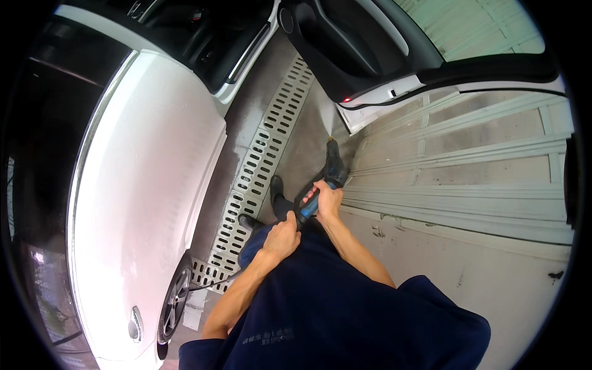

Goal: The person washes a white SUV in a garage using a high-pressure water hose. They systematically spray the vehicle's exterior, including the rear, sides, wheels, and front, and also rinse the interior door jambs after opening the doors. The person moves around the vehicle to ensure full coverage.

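Observation:
Both of my hands grip a black and blue pressure washer gun, held low in front of my body. My right hand wraps round its handle, with the fingers curled inside the looped guard. Closer to my waist, my left hand is closed round the rear end of the gun. A fine white spray leaves the brass-coloured nozzle and fans out toward the lower corner of an open car door. That door has a black inner panel, white edges and a small lit red lamp. Whether a finger presses the trigger is hidden.
A white car body with a wheel stands close on my left. A slotted metal drain grate crosses the wet floor by my black boots. A pale panelled wall stands on the right. A dark hose runs near the wheel.

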A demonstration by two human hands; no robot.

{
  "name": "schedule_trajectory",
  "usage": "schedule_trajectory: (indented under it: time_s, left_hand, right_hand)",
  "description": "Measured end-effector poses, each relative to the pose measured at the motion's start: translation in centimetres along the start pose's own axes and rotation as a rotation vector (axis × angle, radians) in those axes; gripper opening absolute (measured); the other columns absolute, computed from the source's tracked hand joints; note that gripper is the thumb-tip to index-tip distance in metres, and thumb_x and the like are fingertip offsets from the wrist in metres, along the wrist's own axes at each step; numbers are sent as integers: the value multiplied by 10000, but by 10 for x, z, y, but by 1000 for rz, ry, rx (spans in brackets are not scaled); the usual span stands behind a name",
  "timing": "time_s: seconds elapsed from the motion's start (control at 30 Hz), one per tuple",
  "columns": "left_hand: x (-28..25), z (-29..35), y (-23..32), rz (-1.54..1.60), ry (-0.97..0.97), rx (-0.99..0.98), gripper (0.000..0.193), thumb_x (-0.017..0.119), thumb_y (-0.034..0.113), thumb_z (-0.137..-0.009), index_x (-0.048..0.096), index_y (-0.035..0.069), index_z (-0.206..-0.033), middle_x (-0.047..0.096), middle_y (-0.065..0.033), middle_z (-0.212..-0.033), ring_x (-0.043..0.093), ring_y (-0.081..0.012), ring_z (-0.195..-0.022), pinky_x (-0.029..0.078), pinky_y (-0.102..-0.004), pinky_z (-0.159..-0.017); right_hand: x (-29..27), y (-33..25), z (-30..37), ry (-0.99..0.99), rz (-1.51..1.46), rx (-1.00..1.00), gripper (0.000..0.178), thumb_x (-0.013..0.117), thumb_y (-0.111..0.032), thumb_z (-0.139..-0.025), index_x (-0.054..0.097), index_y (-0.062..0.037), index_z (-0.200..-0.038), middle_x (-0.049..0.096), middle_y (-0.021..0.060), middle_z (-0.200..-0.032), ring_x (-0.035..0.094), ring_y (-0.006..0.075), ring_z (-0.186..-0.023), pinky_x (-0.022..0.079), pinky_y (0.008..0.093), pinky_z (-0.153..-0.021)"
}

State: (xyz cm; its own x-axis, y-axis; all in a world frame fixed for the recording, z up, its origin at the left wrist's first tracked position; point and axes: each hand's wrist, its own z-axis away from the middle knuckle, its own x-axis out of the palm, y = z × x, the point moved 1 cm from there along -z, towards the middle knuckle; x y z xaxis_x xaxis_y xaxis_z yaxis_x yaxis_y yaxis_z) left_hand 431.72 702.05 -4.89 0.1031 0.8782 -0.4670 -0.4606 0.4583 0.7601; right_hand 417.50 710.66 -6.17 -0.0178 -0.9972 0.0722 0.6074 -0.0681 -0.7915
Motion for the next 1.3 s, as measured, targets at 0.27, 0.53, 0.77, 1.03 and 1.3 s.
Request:
schedule_trajectory:
  time_s: [0.27, 0.53, 0.77, 1.03, 1.3]
  left_hand:
    - [-4, -4, -2, 63, 29, -89, 335, 639, 97, -868, 401, -32, -1066, 663, -341, -873, 643, -533, -889, 513, -591, -815]
    - [-2, -45, -41, 114, 52, -261, 414, 651, 161, -865, 443, -51, -1153, 652, -368, -994, 621, -536, -1003, 495, -570, -913]
    - [19, -33, -123, 108, 230, -408, 361, 647, 157, -819, 554, -64, -1089, 679, -329, -934, 674, -482, -916, 542, -499, -800]
    - [82, 74, -161, 961, 330, -1041, 224, 693, 210, -833, 550, 38, -851, 451, -12, -559, 385, -116, -394, 310, -288, -373]
    - [164, 210, -163, 1212, 552, -1153, 394, 743, 401, -820, 573, 55, -743, 459, 0, -564, 407, -115, -430, 306, -284, -402]
  right_hand:
    - [16, -1, -10, -121, 19, -37, 142, 628, -62, -842, 567, 17, -741, 582, 112, -648, 580, 212, -530, 555, 396, -527]
    - [-50, -100, -111, -111, 279, -107, 1180, 843, -393, -747, 116, 50, -1564, 267, 234, -1583, 354, 344, -1408, 454, 463, -988]
    - [-181, -447, -206, 647, 259, -1314, 627, 736, -311, -870, 522, 126, -1266, 573, 238, -1281, 554, 278, -1091, 427, 386, -1002]
    - [-167, -482, -234, 856, 187, -1434, 438, 688, -287, -841, 677, 143, -923, 673, 264, -931, 576, 312, -824, 485, 417, -827]
    - [-84, -418, -109, 568, 61, -1209, 488, 738, -338, -818, 687, 121, -977, 677, 226, -1037, 608, 317, -883, 496, 414, -850]
